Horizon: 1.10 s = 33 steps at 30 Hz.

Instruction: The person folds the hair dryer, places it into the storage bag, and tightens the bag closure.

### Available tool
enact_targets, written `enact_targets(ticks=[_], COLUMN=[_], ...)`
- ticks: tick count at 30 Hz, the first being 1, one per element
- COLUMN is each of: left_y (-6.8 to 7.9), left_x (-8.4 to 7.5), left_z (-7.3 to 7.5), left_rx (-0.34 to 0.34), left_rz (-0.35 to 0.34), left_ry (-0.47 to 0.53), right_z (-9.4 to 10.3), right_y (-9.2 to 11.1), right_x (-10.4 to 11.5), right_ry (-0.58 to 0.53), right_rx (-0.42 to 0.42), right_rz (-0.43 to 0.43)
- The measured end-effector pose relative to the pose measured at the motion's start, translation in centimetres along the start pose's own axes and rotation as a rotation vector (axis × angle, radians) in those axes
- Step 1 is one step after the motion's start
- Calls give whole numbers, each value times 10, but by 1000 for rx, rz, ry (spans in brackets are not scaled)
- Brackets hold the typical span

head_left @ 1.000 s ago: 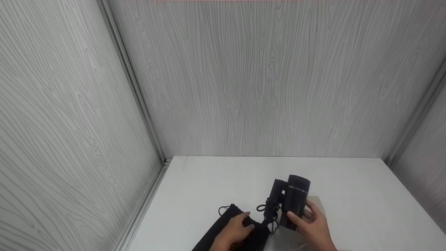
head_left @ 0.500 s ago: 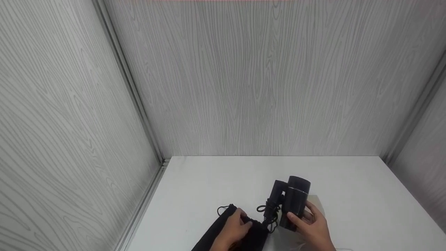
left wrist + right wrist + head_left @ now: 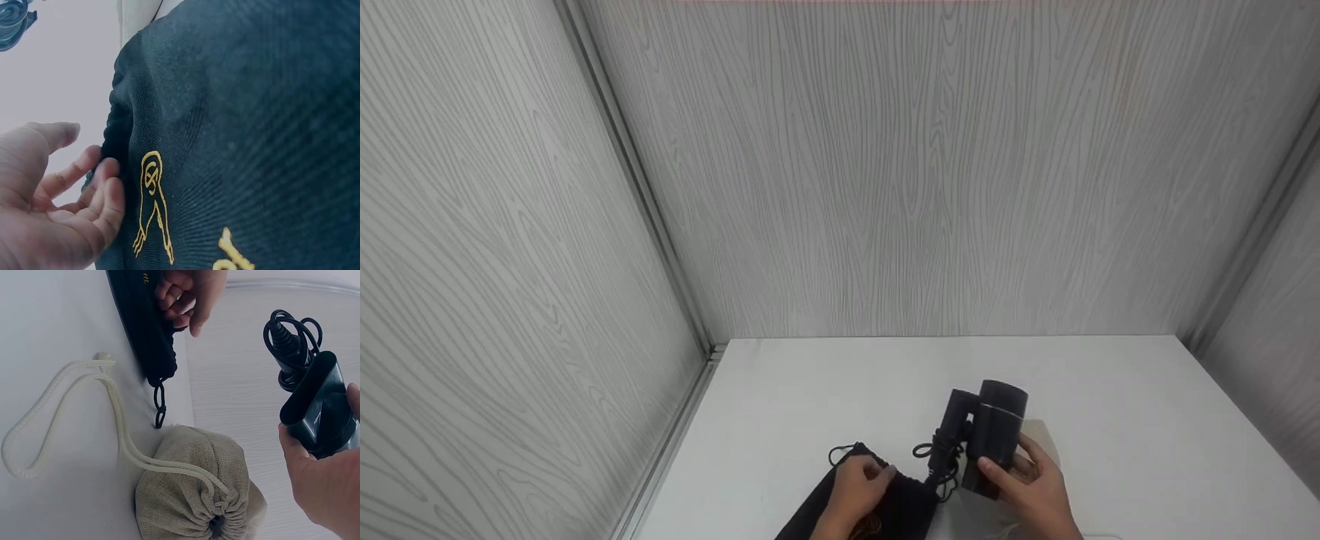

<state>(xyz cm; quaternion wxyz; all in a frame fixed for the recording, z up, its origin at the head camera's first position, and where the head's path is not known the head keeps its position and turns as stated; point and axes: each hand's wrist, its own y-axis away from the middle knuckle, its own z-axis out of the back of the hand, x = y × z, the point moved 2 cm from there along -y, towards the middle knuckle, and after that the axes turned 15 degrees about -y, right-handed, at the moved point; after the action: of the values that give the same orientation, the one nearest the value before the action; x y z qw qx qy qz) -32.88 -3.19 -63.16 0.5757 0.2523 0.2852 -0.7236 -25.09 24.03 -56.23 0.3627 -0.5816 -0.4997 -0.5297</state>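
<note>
My right hand (image 3: 1035,487) grips a black hair dryer (image 3: 997,435) by its barrel, above the table. Its cord is wound around the handle, which slants beside the barrel; the flat nozzle (image 3: 315,396) shows in the right wrist view. A black drawstring bag (image 3: 911,502) with gold print lies to the left. At its gathered mouth is my left hand (image 3: 851,491), fingers bent. In the left wrist view the fingertips (image 3: 109,174) meet the bag's edge, while the thumb stands apart from them.
A beige cloth drawstring bag (image 3: 194,461), its mouth gathered, sits on the white table (image 3: 810,390) under the right hand. Its cream cord (image 3: 121,416) loops out across the table. Grey wood-grain panels (image 3: 915,187) stand behind and at both sides.
My left hand has drawn back slightly toward me along the black bag's mouth, its fingers bending more. The right hand and hair dryer have hardly moved.
</note>
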Motion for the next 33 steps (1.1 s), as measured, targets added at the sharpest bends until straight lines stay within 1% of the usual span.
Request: enact_targets(ticks=[2,5,9,11,14,16,18,23,25,30,33], left_y=[2,2,0,-1,-3,-3,-4,-5,-5,-4,-3], left_x=[1,3,5,5,4,3,3,2,0,-3,-4], left_z=[-1,-4,-9,-11,-14,-15,-15,-11,-10,-10,-13], left_rx=[7,3,-32,-51,-69,-69,-58,-20,-8,30,18], left_rz=[28,88,159,176,174,171,180,236,246,246,243], left_ry=[-2,3,-16,-40,-76,-100,-125,-179,-200,-244,-239], right_z=[1,1,1,1,2,2,2,2,1,2,4], right_y=[0,-1,0,-1,-1,-2,-2,-1,-1,-1,-2], right_x=[0,0,0,-1,-2,-3,-4,-5,-6,-10,-14], right_ry=[11,23,33,41,52,59,59,59,56,42,47], right_rx=[-3,-4,-4,-3,-2,-3,-4,-5,-6,-6,-15], right_rz=[-9,-19,-22,-18,-14,-16,-18,-4,3,-7,-16])
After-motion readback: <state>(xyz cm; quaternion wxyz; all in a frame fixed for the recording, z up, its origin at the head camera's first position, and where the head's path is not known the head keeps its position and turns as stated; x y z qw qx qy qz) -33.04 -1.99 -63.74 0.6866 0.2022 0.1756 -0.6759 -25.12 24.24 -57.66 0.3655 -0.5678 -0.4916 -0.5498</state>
